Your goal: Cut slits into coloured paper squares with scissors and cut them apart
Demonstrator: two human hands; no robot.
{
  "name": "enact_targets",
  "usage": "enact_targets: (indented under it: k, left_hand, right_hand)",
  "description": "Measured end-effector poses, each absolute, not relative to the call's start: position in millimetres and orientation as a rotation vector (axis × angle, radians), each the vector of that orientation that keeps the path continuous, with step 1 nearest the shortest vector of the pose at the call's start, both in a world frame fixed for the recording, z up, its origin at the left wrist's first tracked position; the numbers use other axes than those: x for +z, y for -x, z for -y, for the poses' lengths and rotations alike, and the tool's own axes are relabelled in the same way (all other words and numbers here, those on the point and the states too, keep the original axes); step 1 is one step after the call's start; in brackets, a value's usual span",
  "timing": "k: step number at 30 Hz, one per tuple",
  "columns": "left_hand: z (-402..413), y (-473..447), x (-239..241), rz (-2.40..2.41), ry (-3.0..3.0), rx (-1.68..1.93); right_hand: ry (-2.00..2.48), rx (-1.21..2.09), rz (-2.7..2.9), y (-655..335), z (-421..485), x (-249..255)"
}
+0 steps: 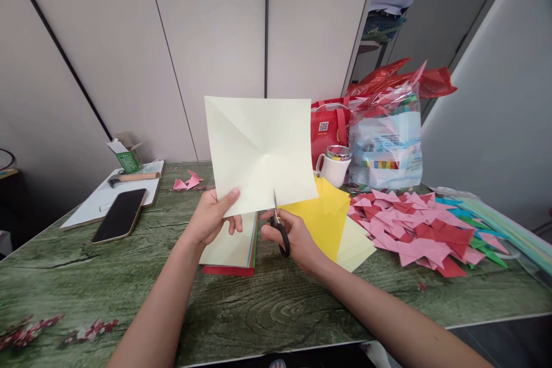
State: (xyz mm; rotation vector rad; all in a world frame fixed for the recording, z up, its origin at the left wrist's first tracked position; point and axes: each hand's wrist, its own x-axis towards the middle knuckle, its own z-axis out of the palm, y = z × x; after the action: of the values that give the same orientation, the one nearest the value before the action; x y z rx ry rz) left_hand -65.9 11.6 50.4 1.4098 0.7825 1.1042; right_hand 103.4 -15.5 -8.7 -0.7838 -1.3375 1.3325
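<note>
My left hand [211,219] pinches the lower left corner of a pale yellow square paper sheet [259,149], held upright above the table; the sheet shows diagonal creases. My right hand [291,236] grips black-handled scissors [279,227], with the blades pointing up into the sheet's bottom edge. Under my hands lies a stack of coloured paper [233,253] with a red sheet at the bottom. Yellow sheets [328,215] lie just right of my right hand.
A pile of pink and red folded paper pieces [414,227] covers the right of the green wood-pattern table [129,282]. Behind stand a white mug [335,167], a red bag [328,126] and a plastic bag [386,138]. Left: a phone [119,215], a hammer [131,177], a green box [125,155].
</note>
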Motion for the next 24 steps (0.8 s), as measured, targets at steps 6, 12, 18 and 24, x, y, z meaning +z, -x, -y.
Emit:
enact_targets:
  k: [6, 12, 18, 24]
  left_hand:
    - [-12.6, 66.2, 49.4, -0.782, -1.409, 1.093]
    - [-12.3, 65.8, 49.6, -0.776, -1.403, 1.103]
    - [-12.2, 65.5, 50.2, -0.773, -1.4, 1.104]
    - [-12.0, 65.6, 50.4, -0.77, -1.4, 1.098]
  right_hand:
    - [0.829, 1.316, 1.331, -102.7, 15.8, -7.8]
    - [0.838, 1.329, 1.311, -102.2, 15.9, -8.8]
    - [0.86, 1.313, 1.313, -101.9, 15.4, -9.3]
    - [0.867, 1.298, 1.312, -102.3, 16.9, -7.5]
